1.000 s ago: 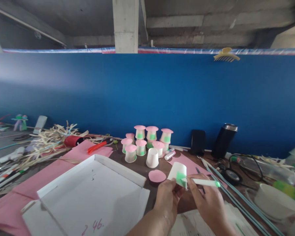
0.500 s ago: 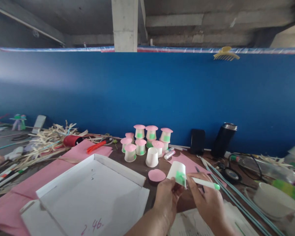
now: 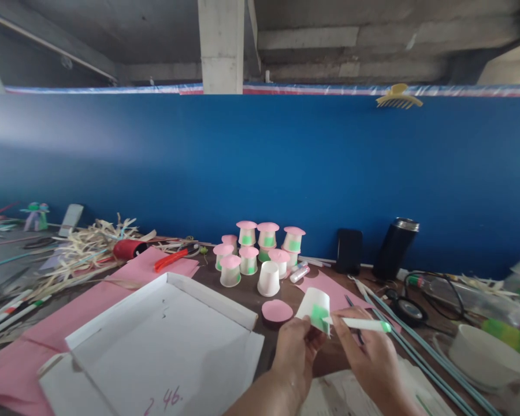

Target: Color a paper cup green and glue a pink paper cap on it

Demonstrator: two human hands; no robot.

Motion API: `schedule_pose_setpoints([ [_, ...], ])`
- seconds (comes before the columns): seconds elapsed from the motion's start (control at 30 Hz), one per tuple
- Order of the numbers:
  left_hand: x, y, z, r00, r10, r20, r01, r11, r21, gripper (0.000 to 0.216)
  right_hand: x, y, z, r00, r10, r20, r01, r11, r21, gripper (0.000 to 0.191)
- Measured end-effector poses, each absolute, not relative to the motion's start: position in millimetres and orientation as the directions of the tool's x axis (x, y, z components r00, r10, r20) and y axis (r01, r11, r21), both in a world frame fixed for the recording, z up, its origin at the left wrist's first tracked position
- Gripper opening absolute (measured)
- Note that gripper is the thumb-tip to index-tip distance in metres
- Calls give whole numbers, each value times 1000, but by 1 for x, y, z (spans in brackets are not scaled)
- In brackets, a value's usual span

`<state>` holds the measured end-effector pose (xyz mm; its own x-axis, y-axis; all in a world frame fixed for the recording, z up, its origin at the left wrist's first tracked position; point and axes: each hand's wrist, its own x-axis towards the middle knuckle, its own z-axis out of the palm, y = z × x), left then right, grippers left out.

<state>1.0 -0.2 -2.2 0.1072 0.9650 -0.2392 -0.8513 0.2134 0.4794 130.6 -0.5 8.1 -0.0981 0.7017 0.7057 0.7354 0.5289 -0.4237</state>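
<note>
My left hand (image 3: 295, 353) grips a small white paper cup (image 3: 314, 307), held upside down and tilted, with a green patch on its side. My right hand (image 3: 370, 358) pinches a white marker with a green cap (image 3: 364, 325), its tip against the green patch. A loose pink paper disc (image 3: 277, 311) lies on the table just left of the cup. Behind it stand a plain white cup (image 3: 269, 278) and a cluster of several finished cups with pink tops and green patches (image 3: 260, 245).
A shallow white cardboard box (image 3: 164, 341) sits on pink paper sheets (image 3: 91, 300) at the left. Straw strips, a red roll (image 3: 127, 249) and a red cutter (image 3: 170, 259) lie beyond. A black flask (image 3: 392, 247), tape roll (image 3: 409, 311), long green sticks and a white bowl (image 3: 485, 357) are on the right.
Almost nothing differs: both hands stay on the cup and marker, the marker tip shifting slightly on the green patch. A hand seen briefly at the far left edge is gone.
</note>
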Motion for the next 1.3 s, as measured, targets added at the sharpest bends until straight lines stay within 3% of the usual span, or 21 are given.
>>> schedule_pose_setpoints([
  [0.2,1,0,-1,108,965,-239,-851,214,480,9,129,-1,9,-56,682,729,749,512,-420,17],
  [0.4,0,0,3,116,960,-253,-847,229,480,11,127,-2,8,-159,680,716,687,597,-414,16],
  [0.57,1,-3,4,116,965,-236,-842,221,492,9,129,0,7,-101,652,752,726,565,-393,15],
  [1.1,2,-3,-1,96,973,-210,-832,194,519,7,130,-1,10,-173,703,690,684,590,-430,14],
  [1.3,2,-2,-1,94,974,-207,-830,192,524,8,129,0,9,-107,661,743,712,572,-406,11],
])
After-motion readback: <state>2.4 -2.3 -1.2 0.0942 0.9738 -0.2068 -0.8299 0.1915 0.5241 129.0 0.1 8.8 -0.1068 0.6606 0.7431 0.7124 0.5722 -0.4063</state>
